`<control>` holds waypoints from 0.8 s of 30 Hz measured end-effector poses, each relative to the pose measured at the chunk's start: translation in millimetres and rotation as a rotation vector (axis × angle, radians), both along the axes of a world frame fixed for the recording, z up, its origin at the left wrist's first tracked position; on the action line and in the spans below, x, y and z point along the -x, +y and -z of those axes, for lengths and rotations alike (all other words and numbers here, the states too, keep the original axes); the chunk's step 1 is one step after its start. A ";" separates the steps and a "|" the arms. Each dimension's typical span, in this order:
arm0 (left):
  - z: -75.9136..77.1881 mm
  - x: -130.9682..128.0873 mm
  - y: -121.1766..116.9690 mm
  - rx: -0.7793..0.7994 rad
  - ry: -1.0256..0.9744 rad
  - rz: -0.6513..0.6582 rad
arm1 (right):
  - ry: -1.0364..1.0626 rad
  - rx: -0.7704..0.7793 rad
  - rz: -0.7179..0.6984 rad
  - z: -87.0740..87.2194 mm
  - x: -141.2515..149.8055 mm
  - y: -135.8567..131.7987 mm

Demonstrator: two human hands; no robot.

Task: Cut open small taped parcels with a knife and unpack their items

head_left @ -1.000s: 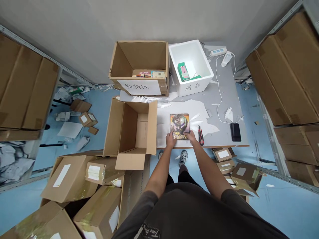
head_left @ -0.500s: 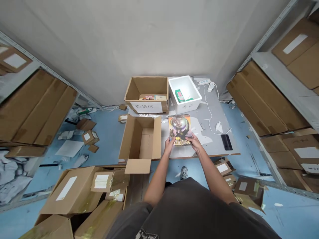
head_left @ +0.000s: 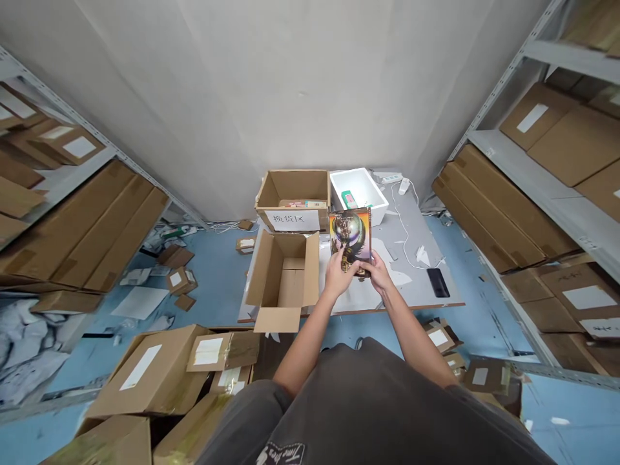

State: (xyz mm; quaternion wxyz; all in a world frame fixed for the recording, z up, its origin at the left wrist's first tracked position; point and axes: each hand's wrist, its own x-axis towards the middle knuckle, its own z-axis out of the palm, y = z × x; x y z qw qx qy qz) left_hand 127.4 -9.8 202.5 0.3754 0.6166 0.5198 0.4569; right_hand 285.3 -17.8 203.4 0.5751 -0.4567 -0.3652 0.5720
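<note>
A book point(head_left: 349, 230) with an orange and purple cover showing a large shiny sphere is tilted up above the table, facing me. My left hand point(head_left: 339, 274) lies over its lower left part, fingers on the cover, and hides the lower printing. At the lower right edge my right hand point(head_left: 379, 274) grips the book, its thumb close to the left hand's. Just left of the hands stands an open cardboard box point(head_left: 292, 287) with its flaps folded out. Behind the book is a white foam box point(head_left: 378, 212) with green packs inside.
A labelled cardboard box point(head_left: 323, 223) holding a few flat items stands at the back of the grey table point(head_left: 407, 259). A black phone point(head_left: 438, 283) and white cable lie on the right. Cartons point(head_left: 130, 374) crowd the lower left, and shelves flank both sides.
The book has been tilted more upright and raised, so it now overlaps the foam box. My left hand has shifted onto the front of the cover. The camera view has tilted up slightly.
</note>
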 end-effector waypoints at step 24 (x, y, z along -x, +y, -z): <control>-8.5 59.0 20.1 0.178 -0.536 0.102 | 0.026 0.004 0.073 -22.4 5.3 7.0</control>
